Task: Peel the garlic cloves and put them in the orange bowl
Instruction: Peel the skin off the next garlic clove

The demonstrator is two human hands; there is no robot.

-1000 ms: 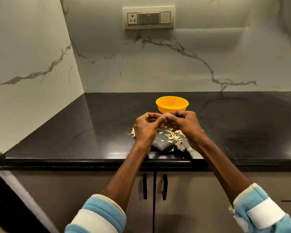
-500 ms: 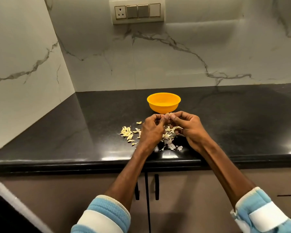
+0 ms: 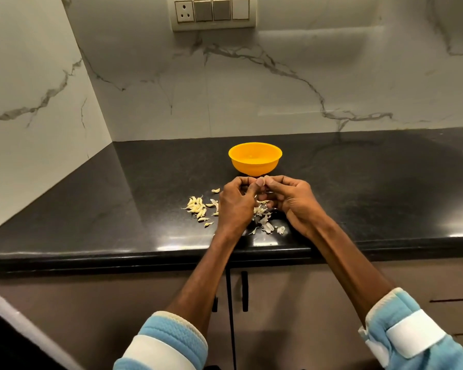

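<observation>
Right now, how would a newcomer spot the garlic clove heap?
On the black countertop, in front of the orange bowl, find the left hand. The garlic clove heap lies just left of it: plump and yellowish, unlike the flat pale skins nearby.

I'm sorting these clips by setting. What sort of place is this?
Most likely a home kitchen: a black stone countertop over cabinet doors, a marble-look backsplash with a switch panel, and loose garlic cloves lying near an orange bowl.
</observation>
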